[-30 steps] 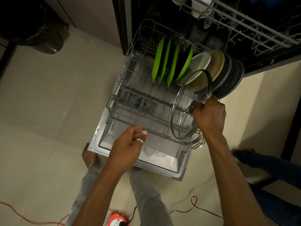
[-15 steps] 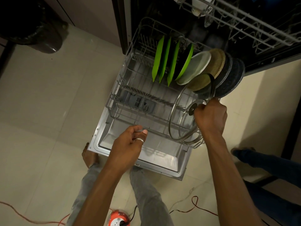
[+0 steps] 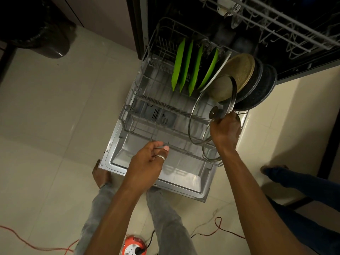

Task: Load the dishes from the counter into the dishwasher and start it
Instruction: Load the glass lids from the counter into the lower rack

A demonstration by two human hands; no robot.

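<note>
- Left hand (image 3: 147,162) hasn't budged: thumb and fingers curled on the front wire of the lower rack (image 3: 136,115), steadying it.
- Right hand (image 3: 225,129) is clenched round the knob of the glass lid (image 3: 200,122). In the last second it's tipped the lid nearer upright and in toward the plates. Looks like it's hunting for a slot, not seated yet.
- Behind it, green plates (image 3: 185,69) stand in the tines.
- No brand or writing readable anywhere.

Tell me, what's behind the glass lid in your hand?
Behind the glass lid a tan plate stands, then two dark speckled plates, in the lower rack. The right hand hides where they sit.
</note>
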